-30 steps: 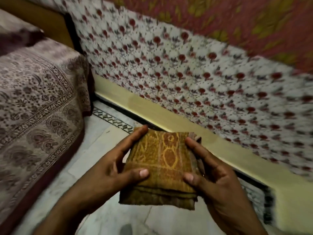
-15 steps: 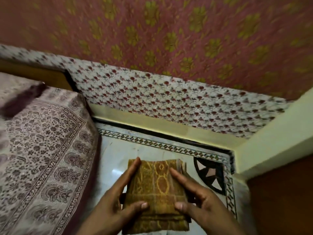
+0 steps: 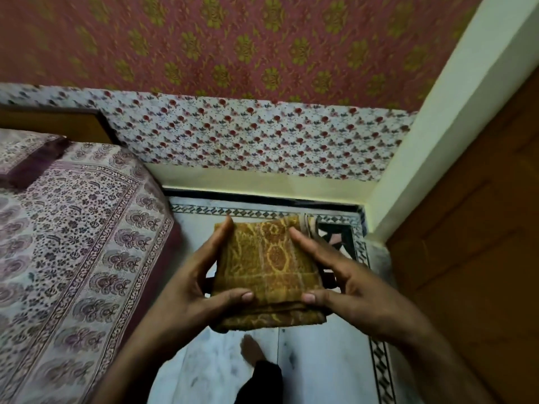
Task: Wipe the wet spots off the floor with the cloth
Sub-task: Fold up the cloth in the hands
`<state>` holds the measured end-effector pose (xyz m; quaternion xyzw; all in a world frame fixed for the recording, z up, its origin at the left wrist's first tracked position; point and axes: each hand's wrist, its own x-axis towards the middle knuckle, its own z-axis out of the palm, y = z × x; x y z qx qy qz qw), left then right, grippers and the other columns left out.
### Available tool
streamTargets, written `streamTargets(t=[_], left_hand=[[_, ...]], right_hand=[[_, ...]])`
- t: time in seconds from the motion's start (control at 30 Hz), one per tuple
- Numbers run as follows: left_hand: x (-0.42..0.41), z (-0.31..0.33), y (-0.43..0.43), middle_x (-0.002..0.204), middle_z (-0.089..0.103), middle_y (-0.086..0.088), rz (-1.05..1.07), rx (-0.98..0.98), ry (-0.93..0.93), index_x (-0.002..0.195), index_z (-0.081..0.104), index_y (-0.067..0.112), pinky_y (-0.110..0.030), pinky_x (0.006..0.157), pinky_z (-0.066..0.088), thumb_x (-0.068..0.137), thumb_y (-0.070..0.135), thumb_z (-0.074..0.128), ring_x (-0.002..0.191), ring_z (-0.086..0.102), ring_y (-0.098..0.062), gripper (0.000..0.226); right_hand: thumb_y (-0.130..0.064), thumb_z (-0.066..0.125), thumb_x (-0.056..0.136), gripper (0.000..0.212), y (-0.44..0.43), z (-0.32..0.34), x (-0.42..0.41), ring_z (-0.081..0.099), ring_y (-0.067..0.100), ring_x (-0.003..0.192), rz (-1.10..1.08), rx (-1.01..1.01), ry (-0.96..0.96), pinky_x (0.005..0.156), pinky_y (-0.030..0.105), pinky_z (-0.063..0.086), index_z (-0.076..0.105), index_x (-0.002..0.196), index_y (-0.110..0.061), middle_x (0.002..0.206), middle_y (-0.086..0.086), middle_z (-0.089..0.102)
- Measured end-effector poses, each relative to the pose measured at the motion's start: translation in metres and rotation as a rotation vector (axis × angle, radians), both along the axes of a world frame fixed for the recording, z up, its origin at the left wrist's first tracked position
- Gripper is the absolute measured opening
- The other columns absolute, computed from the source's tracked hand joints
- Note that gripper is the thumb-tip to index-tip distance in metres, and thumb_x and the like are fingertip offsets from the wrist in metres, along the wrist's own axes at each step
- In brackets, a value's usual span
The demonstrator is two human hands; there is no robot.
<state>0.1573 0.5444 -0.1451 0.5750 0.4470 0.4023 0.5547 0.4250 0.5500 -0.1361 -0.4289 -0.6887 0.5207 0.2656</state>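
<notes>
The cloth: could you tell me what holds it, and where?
The folded cloth is held by its side edges, left hand on one, right hand on the other.

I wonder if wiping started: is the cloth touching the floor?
Apart. In the head view the left hand and right hand hold the cloth up, with the floor well beneath.

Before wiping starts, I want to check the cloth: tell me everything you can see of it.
The cloth is mustard-yellow with rust patterning, looks like towelling, and is folded into a layered rectangle. It is held level above the floor, with the left hand and right hand gripping its sides, thumbs on top.
</notes>
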Motion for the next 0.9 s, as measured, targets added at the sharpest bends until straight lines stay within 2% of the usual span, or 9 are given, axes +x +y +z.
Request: streamTargets(t=[0.13,0.2,0.27,0.4,0.5,0.63,0.7,0.8,0.9], left_hand=[[0.014,0.004,-0.076,0.155,0.037,0.028,-0.086,-0.014,0.031,0.139,0.038,0.067,-0.036,0.077,0.063,0.066,0.02,0.087,0.112,0.07,-0.015,0.1],[0.019,0.001,-0.102,0.151,0.039,0.033,-0.126,-0.059,0.006,0.138,0.037,0.069,-0.039,0.071,0.064,0.066,0.023,0.093,0.106,0.072,-0.016,0.102],[0.024,-0.003,-0.127,0.146,0.041,0.041,-0.171,-0.086,0.006,0.139,0.036,0.068,-0.044,0.069,0.064,0.064,0.031,0.095,0.106,0.072,-0.016,0.102],[0.024,-0.014,-0.176,0.139,0.043,0.045,-0.28,-0.138,0.034,0.14,0.032,0.069,-0.046,0.071,0.064,0.06,0.044,0.093,0.108,0.072,-0.018,0.104],[0.014,-0.024,-0.213,0.142,0.045,0.038,-0.336,-0.177,0.08,0.139,0.029,0.072,-0.045,0.076,0.064,0.06,0.049,0.094,0.109,0.071,-0.02,0.104],[-0.018,-0.033,-0.267,0.144,0.052,0.027,-0.376,-0.178,0.122,0.138,0.027,0.074,-0.037,0.085,0.062,0.059,0.06,0.09,0.105,0.073,-0.017,0.102],[-0.036,-0.036,-0.292,0.139,0.051,0.037,-0.395,-0.2,0.076,0.139,0.029,0.072,-0.036,0.085,0.062,0.068,0.058,0.085,0.107,0.072,-0.015,0.092],[-0.071,-0.037,-0.328,0.137,0.043,0.048,-0.404,-0.167,0.032,0.139,0.032,0.07,-0.034,0.088,0.06,0.083,0.047,0.074,0.112,0.069,-0.009,0.074],[-0.097,-0.033,-0.355,0.141,0.036,0.05,-0.442,-0.175,0.03,0.14,0.03,0.07,-0.04,0.084,0.062,0.087,0.036,0.069,0.113,0.069,-0.013,0.074]], right_hand=[[-0.012,0.069,0.095,0.083,-0.092,0.002,0.016,0.031,-0.015,0.141,-0.08,-0.019,-0.002,0.11,0.017,0.042,0.03,0.146,-0.064,0.154,-0.045,0.024],[-0.01,0.069,0.095,0.083,-0.127,-0.001,0.021,0.032,-0.012,0.142,-0.119,-0.033,0.028,0.108,0.015,0.042,0.032,0.145,-0.064,0.155,-0.042,0.026],[-0.01,0.069,0.095,0.081,-0.162,-0.004,0.024,0.029,-0.014,0.143,-0.181,-0.04,0.05,0.106,0.009,0.038,0.035,0.144,-0.064,0.154,-0.042,0.027],[-0.014,0.068,0.097,0.077,-0.235,-0.011,0.022,0.025,-0.015,0.144,-0.286,-0.038,0.029,0.105,0.005,0.035,0.035,0.143,-0.066,0.154,-0.043,0.027],[-0.025,0.069,0.097,0.073,-0.286,-0.021,0.009,0.019,-0.016,0.145,-0.341,-0.058,-0.027,0.111,0.005,0.029,0.032,0.143,-0.069,0.154,-0.045,0.024],[-0.036,0.067,0.094,0.065,-0.348,-0.03,-0.025,0.029,-0.015,0.142,-0.405,-0.164,0.048,0.109,0.014,0.041,0.036,0.141,-0.068,0.151,-0.045,0.028],[-0.034,0.066,0.095,0.064,-0.374,-0.032,-0.045,0.034,-0.014,0.14,-0.418,-0.222,0.1,0.108,0.017,0.044,0.037,0.142,-0.067,0.152,-0.044,0.029],[-0.029,0.065,0.097,0.063,-0.416,-0.035,-0.083,0.034,-0.017,0.138,-0.44,-0.216,0.107,0.103,0.012,0.044,0.039,0.142,-0.065,0.152,-0.043,0.03],[-0.021,0.063,0.098,0.065,-0.452,-0.031,-0.113,0.035,-0.015,0.139,-0.475,-0.24,0.127,0.102,0.013,0.046,0.041,0.142,-0.063,0.153,-0.04,0.033]])
